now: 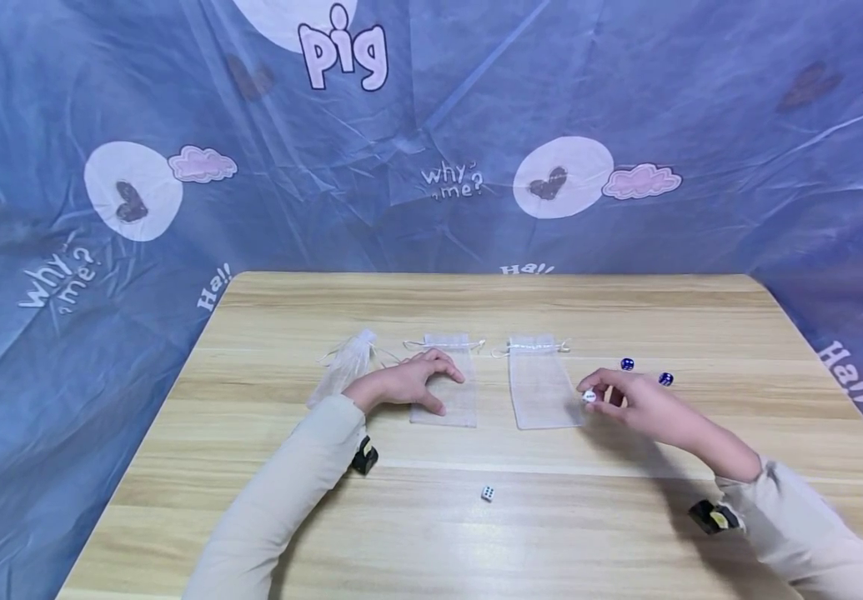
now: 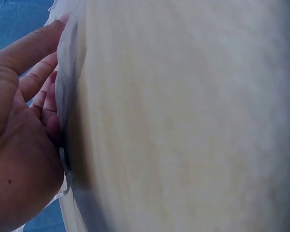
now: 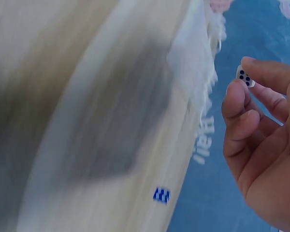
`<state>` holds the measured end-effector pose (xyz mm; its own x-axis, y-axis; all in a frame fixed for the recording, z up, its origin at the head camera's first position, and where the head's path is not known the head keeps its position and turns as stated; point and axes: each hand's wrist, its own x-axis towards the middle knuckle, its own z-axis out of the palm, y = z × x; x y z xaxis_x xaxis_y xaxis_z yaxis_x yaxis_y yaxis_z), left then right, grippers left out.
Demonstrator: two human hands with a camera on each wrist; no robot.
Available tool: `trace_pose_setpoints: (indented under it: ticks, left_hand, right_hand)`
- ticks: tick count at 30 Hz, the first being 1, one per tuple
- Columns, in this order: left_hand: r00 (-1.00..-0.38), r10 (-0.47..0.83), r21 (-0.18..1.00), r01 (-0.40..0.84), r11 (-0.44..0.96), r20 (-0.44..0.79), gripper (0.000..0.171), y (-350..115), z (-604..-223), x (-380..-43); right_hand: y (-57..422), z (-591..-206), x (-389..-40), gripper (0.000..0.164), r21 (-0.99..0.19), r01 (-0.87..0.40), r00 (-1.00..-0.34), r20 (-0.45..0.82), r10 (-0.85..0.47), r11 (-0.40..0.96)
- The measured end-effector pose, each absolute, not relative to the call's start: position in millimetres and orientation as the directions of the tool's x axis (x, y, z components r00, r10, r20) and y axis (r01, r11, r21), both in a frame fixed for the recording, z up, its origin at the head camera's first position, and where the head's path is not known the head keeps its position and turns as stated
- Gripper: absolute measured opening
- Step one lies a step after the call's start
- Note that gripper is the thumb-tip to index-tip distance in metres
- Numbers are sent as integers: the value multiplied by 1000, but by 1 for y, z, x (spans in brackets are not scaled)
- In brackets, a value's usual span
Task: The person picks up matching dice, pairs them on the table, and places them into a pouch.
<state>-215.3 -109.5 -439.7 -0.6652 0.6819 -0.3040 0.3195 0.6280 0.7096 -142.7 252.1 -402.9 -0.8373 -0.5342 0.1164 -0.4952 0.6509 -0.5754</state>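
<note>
Between the thumb and fingertips of my right hand (image 1: 644, 406) is a white die (image 3: 244, 77) with dark dots, held up off the table. The right-hand white mesh drawstring pouch (image 1: 544, 387) lies flat just left of that hand. My left hand (image 1: 410, 383) rests over the middle mesh pouch (image 1: 457, 400), thumb and fingers spread apart with nothing gripped; in the left wrist view its fingers (image 2: 36, 43) are against the sheer fabric. A third pouch (image 1: 348, 362), more gathered, lies behind the left wrist, partly hidden by it.
Two blue dice, one nearer (image 1: 627, 364) and one farther right (image 1: 666, 379), sit beyond the right hand. Another white die (image 1: 488, 493) lies toward the front of the wooden table (image 1: 371, 533). A blue printed cloth (image 1: 401, 208) hangs behind the table.
</note>
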Motion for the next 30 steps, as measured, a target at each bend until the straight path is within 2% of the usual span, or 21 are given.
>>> trace_pose_setpoints:
  ticks: [5, 13, 20, 25, 30]
  left_hand:
    - [-662, 683, 707, 321, 630, -308, 51, -110, -441, -216]
    - [-662, 683, 715, 311, 626, -309, 50, -109, -442, -217]
    - [-661, 683, 715, 310, 627, -312, 51, -109, -440, -217]
    - [-662, 682, 716, 308, 627, -312, 51, -109, -439, -216]
    - [-661, 681, 714, 308, 629, -315, 52, -109, -440, -217]
  right_hand:
    - [236, -410, -137, 15, -635, -511, -795, 92, -600, 580]
    - [213, -421, -123, 17, -694, -438, -769, -40, -639, 571]
    - [195, -429, -113, 13, -751, -443, -683, -71, -727, 489]
    - [186, -429, -106, 12, -748, -479, -649, -51, -759, 460]
    - [176, -430, -98, 13, -697, -518, -629, -82, -773, 495]
